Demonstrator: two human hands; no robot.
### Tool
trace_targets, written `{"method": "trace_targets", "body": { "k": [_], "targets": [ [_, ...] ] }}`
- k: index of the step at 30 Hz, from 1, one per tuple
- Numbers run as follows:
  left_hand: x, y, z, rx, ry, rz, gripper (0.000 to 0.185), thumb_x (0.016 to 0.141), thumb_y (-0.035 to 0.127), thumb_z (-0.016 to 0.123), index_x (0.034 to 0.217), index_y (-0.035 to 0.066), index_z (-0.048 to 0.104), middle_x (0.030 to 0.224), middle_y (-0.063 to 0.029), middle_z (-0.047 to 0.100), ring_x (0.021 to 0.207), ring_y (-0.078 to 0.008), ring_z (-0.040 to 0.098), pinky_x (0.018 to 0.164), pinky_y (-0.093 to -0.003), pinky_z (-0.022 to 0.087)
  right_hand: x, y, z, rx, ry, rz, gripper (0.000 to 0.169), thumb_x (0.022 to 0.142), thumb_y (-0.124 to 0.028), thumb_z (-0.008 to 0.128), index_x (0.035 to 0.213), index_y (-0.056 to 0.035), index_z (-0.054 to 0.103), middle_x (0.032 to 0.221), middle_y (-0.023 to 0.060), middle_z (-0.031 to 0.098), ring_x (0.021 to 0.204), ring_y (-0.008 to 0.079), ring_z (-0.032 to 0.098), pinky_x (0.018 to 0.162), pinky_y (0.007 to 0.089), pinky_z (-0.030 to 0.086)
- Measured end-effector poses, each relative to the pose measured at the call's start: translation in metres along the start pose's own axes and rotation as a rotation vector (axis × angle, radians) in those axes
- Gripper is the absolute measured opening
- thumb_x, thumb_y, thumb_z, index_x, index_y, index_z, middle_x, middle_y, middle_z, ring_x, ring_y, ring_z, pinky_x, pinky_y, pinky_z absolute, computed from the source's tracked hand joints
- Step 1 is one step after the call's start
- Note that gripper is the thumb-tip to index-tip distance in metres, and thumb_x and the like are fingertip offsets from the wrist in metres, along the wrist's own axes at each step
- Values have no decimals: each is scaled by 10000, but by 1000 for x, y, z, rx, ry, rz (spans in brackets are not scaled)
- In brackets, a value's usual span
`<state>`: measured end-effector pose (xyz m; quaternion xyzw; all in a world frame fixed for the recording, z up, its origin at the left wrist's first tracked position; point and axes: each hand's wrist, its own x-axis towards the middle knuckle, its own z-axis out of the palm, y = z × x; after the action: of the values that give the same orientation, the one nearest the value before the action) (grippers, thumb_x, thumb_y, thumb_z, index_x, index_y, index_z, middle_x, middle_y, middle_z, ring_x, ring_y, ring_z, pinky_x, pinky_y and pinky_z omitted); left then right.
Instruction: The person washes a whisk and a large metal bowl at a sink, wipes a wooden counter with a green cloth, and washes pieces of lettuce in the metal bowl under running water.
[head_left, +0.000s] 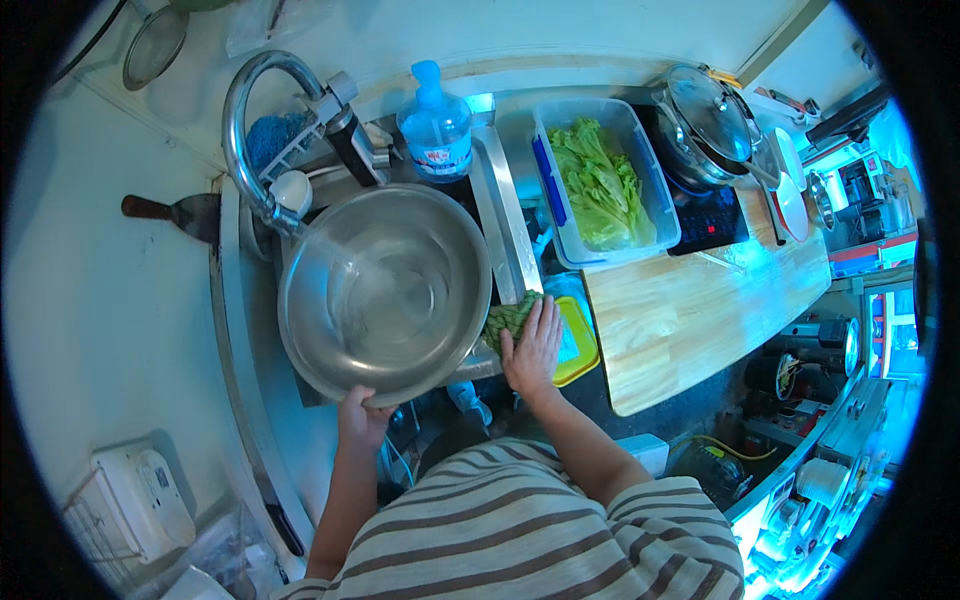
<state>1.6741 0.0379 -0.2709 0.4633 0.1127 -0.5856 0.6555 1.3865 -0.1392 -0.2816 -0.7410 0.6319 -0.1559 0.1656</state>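
Observation:
A large stainless steel basin (386, 292) rests over the sink below a curved chrome faucet (244, 135), and water runs from the faucet into it. My left hand (364, 420) grips the basin's near rim, thumb on top. My right hand (532, 341) presses on a green cloth (512, 319) at the sink's right edge, beside the basin. Just right of that hand lies a yellow-rimmed plastic lid or tray (587, 352). Behind the basin stands a blue pump bottle (436, 139). Lettuce (600, 187) fills part of a clear plastic bin (660, 225) farther right.
A wooden board (675, 330) forms the counter on the right. Behind it are an induction cooker (709, 225) and a steel pot with a glass lid (709, 112). A scraper (180, 214) sticks out at the left wall, and a blue scrubber (276, 139) sits behind the faucet.

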Motion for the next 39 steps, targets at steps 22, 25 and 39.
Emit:
{"method": "trace_targets", "body": {
  "k": [22, 25, 39],
  "targets": [
    [-23, -7, 26, -29, 326, 189, 326, 769, 13, 542, 1087, -50, 519, 1080, -144, 569, 996, -323, 619, 917, -460, 560, 271, -31, 22, -307, -111, -514, 824, 928, -511, 538, 1538, -30, 263, 1603, 131, 261, 1490, 340, 196, 1213, 487, 165],
    [-21, 3, 20, -36, 329, 188, 238, 766, 0, 538, 1001, -29, 551, 1028, -134, 604, 941, -291, 648, 855, -440, 590, 186, -17, 4, -335, -155, -567, 749, 961, -444, 508, 1527, -9, 282, 1595, 126, 282, 1483, 336, 219, 1215, 478, 167],
    [-80, 85, 92, 112, 298, 110, 20, 802, 22, 559, 813, 16, 575, 725, -103, 616, 556, -206, 641, 459, -319, 584, -39, -134, 52, 128, -611, -616, 729, 951, -445, 526, 1511, -24, 324, 1577, 186, 287, 1453, 385, 267, 1212, 517, 155]
  ]
}}
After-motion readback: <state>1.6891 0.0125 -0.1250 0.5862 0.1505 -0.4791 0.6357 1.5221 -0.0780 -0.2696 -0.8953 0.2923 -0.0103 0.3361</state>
